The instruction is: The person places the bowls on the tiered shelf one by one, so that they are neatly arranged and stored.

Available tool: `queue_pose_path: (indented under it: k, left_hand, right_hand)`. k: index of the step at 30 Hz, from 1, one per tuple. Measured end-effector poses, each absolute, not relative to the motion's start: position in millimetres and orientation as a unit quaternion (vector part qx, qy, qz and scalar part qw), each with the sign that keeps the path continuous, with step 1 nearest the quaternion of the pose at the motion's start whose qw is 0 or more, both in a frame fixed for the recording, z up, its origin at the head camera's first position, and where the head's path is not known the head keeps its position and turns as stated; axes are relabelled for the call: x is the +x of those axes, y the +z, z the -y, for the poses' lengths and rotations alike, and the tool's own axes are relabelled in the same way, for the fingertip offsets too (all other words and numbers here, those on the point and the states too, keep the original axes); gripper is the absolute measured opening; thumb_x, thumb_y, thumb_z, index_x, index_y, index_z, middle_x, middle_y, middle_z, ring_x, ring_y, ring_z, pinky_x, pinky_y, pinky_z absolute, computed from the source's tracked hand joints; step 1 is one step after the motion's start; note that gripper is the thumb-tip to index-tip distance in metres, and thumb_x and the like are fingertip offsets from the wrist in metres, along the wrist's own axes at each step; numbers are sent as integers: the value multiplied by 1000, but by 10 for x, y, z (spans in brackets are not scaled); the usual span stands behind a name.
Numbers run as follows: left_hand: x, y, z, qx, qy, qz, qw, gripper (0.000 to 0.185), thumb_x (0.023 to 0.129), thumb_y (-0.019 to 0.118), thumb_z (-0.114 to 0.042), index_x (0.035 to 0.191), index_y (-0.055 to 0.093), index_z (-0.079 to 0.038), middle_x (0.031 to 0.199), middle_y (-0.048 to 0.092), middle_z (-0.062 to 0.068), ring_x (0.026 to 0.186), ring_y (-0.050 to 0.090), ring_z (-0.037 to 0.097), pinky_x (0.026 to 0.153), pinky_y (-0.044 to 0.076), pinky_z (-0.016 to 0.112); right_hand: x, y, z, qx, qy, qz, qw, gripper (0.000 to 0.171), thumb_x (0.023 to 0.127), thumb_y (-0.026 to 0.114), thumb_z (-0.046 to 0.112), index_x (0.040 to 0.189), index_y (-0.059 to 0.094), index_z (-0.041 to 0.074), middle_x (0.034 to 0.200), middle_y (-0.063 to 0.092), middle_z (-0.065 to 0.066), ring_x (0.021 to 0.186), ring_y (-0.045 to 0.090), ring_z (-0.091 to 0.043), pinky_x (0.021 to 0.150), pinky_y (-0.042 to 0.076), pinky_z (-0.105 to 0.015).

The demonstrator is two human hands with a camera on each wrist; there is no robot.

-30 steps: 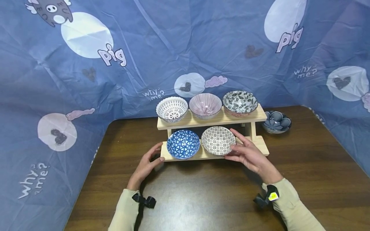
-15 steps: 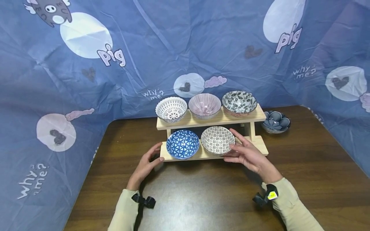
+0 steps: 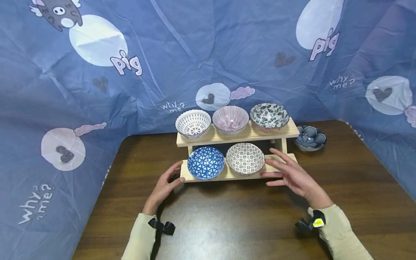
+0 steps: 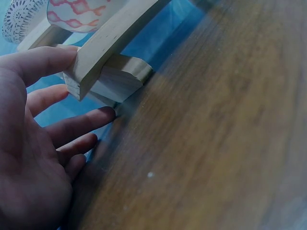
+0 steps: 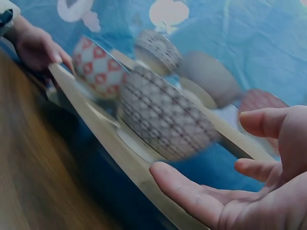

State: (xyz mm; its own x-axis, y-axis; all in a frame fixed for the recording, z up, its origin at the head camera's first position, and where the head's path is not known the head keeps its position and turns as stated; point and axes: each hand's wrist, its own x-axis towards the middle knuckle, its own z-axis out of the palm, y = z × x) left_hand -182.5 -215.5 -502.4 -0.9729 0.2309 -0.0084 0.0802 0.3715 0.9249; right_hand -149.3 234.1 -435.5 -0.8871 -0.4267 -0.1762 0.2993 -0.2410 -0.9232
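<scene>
A two-tier wooden stand (image 3: pixel 234 177) bears patterned bowls. On its lower tier sit a blue bowl with white triangles (image 3: pixel 206 163) and a grey-and-white checked bowl (image 3: pixel 245 159). My left hand (image 3: pixel 164 189) holds the left end of that tier; in the left wrist view the thumb and index fingertips (image 4: pixel 60 91) lie against its corner. To the right of the checked bowl, my right hand (image 3: pixel 297 177) has its fingers spread and relaxed, with nothing in them. The right wrist view shows this bowl (image 5: pixel 163 117) apart from the thumb and fingers.
Along the upper tier stand a white lacy-patterned bowl (image 3: pixel 193 124), a pink striped bowl (image 3: pixel 230 120) and a black-and-white leaf-patterned bowl (image 3: pixel 269 117). A dark blue bowl (image 3: pixel 310 138) rests on the brown table (image 3: pixel 208 224) right of the stand. Blue printed cloth (image 3: pixel 182 54) hangs behind.
My right hand has let go of the checked bowl and moved right, its fingers spreading. The left hand stays at the stand's left end, and the bowls stay in place.
</scene>
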Motion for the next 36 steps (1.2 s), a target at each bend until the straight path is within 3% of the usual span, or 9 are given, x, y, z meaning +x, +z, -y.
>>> queue_pose_path:
  k: [9, 15, 20, 24, 27, 28, 31, 34, 36]
  left_hand:
    - [-1819, -5017, 2159, 96, 553, -825, 70, 63, 93, 65, -19, 151, 43, -14, 141, 58, 22, 129, 55, 37, 109, 37, 50]
    - [-1813, -5004, 2166, 93, 552, -825, 74, 63, 93, 65, -19, 152, 42, -15, 142, 57, 21, 129, 54, 36, 109, 38, 48]
    - [-1810, -5012, 2160, 93, 553, -825, 75, 63, 93, 66, -19, 152, 43, -15, 142, 57, 21, 130, 54, 37, 108, 38, 48]
    - [-1800, -5004, 2153, 93, 556, -823, 74, 64, 92, 66, -17, 151, 42, -14, 142, 57, 22, 130, 54, 38, 110, 36, 50]
    - [-1793, -4997, 2150, 93, 555, -823, 72, 65, 92, 66, -16, 152, 42, -14, 142, 56, 23, 129, 54, 38, 110, 36, 51]
    - [-1791, -4995, 2150, 92, 555, -823, 72, 65, 91, 66, -16, 152, 42, -14, 142, 57, 23, 129, 54, 39, 110, 36, 51]
    - [-1789, -4993, 2149, 90, 553, -825, 72, 65, 91, 66, -17, 152, 42, -14, 144, 55, 21, 130, 54, 38, 110, 36, 51]
    - [-1795, -4998, 2150, 91, 555, -824, 71, 65, 91, 67, -17, 151, 43, -15, 143, 56, 21, 129, 54, 38, 110, 36, 51]
    - [-1801, -5004, 2154, 95, 555, -824, 68, 64, 92, 67, -17, 151, 43, -15, 141, 58, 21, 129, 55, 38, 110, 36, 51]
  right_hand:
    - [-1375, -4383, -3076, -73, -842, -507, 168, 37, 109, 34, 13, 144, 31, 26, 126, 70, 6, 107, 73, -28, 83, 59, -45]
    - [-1363, -4444, -3516, -24, -860, -503, 87, 32, 108, 39, 13, 138, 31, 23, 118, 71, 7, 98, 75, -25, 76, 61, -45]
    - [-1410, -4515, -3763, 46, -841, -538, 36, 45, 105, 50, 17, 143, 27, 26, 113, 61, 11, 89, 76, -18, 70, 61, -42]
    - [-1485, -4576, -3854, 84, -833, -547, 23, 76, 103, 54, 18, 159, 4, 32, 119, 45, 10, 86, 76, -16, 69, 61, -41]
    - [-1559, -4631, -3892, 88, -839, -536, 24, 88, 103, 53, 15, 160, -12, 32, 116, 48, 12, 85, 76, -17, 69, 61, -40]
    - [-1589, -4644, -3893, 92, -837, -538, 26, 89, 103, 53, 15, 159, -14, 33, 128, 49, 5, 85, 76, -16, 70, 61, -40]
    - [-1686, -4682, -3895, 103, -827, -552, 35, 91, 103, 53, 17, 158, -18, 35, 163, 20, -15, 86, 75, -13, 72, 61, -38]
    - [-1779, -4717, -3890, 116, -810, -572, 44, 94, 102, 55, 22, 157, -19, 38, 165, -29, -5, 87, 74, -9, 73, 61, -37]
    - [-1827, -4748, -3908, 104, -816, -567, 44, 93, 103, 54, 21, 156, -21, 38, 168, -19, -7, 87, 74, -10, 72, 61, -37]
